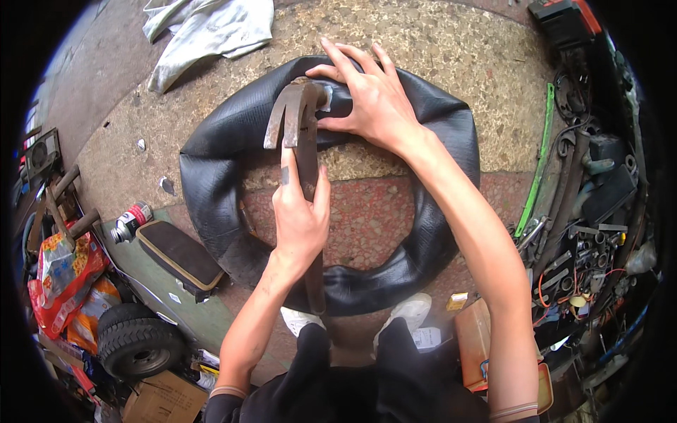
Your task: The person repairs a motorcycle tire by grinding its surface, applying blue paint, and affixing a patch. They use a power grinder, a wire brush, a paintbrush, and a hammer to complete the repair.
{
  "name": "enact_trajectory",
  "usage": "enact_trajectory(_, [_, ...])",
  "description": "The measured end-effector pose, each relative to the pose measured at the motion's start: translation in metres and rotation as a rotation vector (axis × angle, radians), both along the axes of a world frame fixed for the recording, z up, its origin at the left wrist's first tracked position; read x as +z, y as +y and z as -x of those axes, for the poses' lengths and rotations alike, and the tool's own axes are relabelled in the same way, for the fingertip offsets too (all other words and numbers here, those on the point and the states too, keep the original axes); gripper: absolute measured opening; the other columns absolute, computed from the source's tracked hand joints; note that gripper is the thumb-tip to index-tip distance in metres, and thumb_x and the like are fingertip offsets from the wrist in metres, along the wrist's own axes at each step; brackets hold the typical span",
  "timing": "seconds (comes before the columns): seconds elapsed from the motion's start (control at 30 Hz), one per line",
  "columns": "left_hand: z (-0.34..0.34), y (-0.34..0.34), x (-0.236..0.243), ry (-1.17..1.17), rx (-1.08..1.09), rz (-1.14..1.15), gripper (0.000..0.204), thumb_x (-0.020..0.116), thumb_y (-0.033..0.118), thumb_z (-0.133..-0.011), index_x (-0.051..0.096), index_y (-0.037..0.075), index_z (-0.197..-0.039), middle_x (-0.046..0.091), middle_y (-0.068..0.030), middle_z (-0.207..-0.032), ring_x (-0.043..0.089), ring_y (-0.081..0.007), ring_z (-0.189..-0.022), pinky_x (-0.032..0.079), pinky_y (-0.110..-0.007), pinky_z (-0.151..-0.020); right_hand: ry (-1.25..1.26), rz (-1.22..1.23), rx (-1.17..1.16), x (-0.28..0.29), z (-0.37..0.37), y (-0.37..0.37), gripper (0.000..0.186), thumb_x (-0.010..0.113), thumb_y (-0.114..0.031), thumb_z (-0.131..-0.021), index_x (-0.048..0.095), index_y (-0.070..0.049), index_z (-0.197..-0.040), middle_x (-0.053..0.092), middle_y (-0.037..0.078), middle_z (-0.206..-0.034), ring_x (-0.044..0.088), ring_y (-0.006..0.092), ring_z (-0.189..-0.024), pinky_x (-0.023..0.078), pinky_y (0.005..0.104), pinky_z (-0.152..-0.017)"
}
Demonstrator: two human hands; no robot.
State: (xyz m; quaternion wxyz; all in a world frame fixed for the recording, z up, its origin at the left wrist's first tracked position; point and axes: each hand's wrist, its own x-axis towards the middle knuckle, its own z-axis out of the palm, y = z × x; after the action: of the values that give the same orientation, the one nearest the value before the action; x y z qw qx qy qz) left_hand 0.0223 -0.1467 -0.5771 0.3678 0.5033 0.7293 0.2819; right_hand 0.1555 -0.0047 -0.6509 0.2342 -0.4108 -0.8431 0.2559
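Observation:
A black rubber inner tube (pixel 444 134), partly slack and creased, lies on the floor in front of my shoes. My left hand (pixel 300 222) is closed around the handle of a claw hammer (pixel 309 151), its index finger stretched up towards the claw. The rusty hammer head is over the far part of the tube, its striking end beside a small pale patch (pixel 327 100) that it partly hides. Spread across the tube just right of that patch is my right hand (pixel 379 102), fingers apart and pressing on the rubber.
A white cloth (pixel 218 32) lies at the far left. To the left are a small can (pixel 132 221), a dark padded case (pixel 178 255), a small tyre (pixel 139 343) and a cardboard box (pixel 166 398). At right, a green strip (pixel 539 162) borders piled tools and hoses.

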Motion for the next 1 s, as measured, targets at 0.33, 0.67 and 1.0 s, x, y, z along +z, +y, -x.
enact_trajectory(0.33, [0.001, -0.005, -0.016, 0.064, 0.005, -0.054, 0.047, 0.061, 0.003, -0.098, 0.041, -0.006, -0.140, 0.065, -0.0303, -0.082, 0.067, -0.0489, -0.077, 0.050, -0.047, -0.060, -0.007, -0.060, 0.000, 0.026, -0.015, -0.004, 0.053, 0.086, -0.022, -0.074, 0.067, -0.013, -0.123, 0.068, 0.003, -0.125, 0.053, 0.0254, -0.133, 0.028, 0.0555, -0.121])
enact_trajectory(0.67, [0.004, -0.005, -0.018, 0.038, 0.014, -0.038, 0.056, 0.061, 0.004, -0.099, 0.036, -0.006, -0.147, 0.065, -0.0311, -0.082, 0.069, -0.0479, -0.081, 0.052, -0.046, -0.062, -0.121, -0.195, 0.113, 0.028, -0.021, -0.011, 0.012, 0.076, -0.018, -0.082, 0.074, -0.009, -0.090, 0.071, 0.000, -0.103, 0.063, 0.0189, -0.116, 0.039, 0.0531, -0.114])
enact_trajectory(1.0, [0.007, -0.006, -0.020, -0.043, 0.014, -0.085, 0.064, 0.059, 0.002, -0.098, 0.030, 0.000, -0.154, 0.068, -0.0331, -0.096, 0.069, -0.0466, -0.095, 0.055, -0.045, -0.073, -0.625, -0.216, 0.285, 0.054, -0.005, -0.013, 0.023, 0.066, -0.022, -0.093, 0.077, -0.007, -0.106, 0.069, 0.004, -0.117, 0.058, 0.0214, -0.124, 0.035, 0.0529, -0.117])
